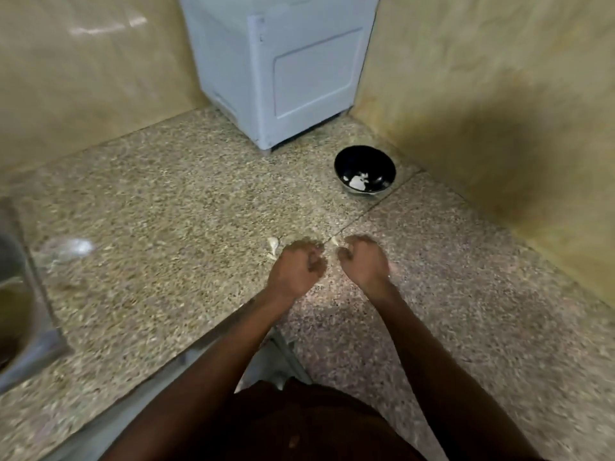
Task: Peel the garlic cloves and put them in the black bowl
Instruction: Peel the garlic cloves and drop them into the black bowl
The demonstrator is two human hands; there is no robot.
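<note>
Both hands hover low over a speckled stone counter, close together but not touching. The left hand is curled into a loose fist, knuckles up; blur hides whether anything sits inside it. The right hand is curled too, fingertips turned toward the left hand, and a small pale scrap, clove or skin, shows just beyond its fingertips; whether the fingers pinch it or it lies on the counter cannot be told.

A garlic clove lies on the counter just left of the left hand's knuckles, with a paler bit trailing below it.

The black bowl stands well beyond the hands, to the right, near the corner where the counter meets the yellowish wall. White pieces lie in its bottom.

Behind the bowl, to the left, a white appliance stands in the corner. At the far left edge a metal sink cuts into the counter, and a clear, blurred object lies near it
</note>
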